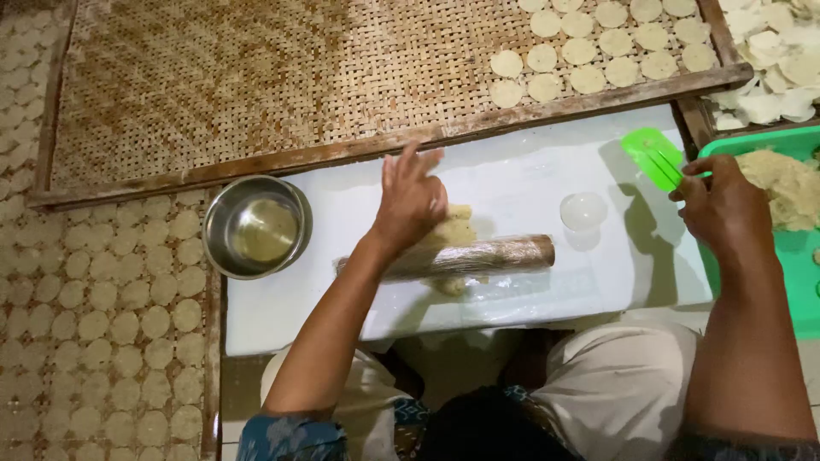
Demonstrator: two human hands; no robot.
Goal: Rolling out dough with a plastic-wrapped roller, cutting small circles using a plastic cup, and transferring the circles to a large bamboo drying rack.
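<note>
Dough [457,229] lies as a flattened yellowish patch near the middle of the white board [530,175], with a wooden rolling pin [478,256] lying across it, its length running toward the board's right edge. The left hand [412,201] rests on top of the dough and the pin with fingers spread and palm pressed down, gripping nothing. The right hand [722,205] is at the board's right edge, its fingers curled around the handle of a bright green scraper [653,156], whose flat blade points toward the board's far right corner. Just beside that hand, a green tray [799,273] holds a heap of crumbly dough [781,183]. A small clear round cup [583,211] stands upside down on the board between the pin and the right hand, apart from both. A steel bowl [256,227] with a little pale liquid sits at the board's far left corner, overlapping its edge. Beyond the board's far edge lies a woven bamboo mat in a wooden frame [256,77], and rows of thin round discs [589,43] fill its far right corner. A second mat [102,341] covered with the same discs lies left of the board. A pile of pale chips [773,60] sits past the tray at the upper right.
</note>
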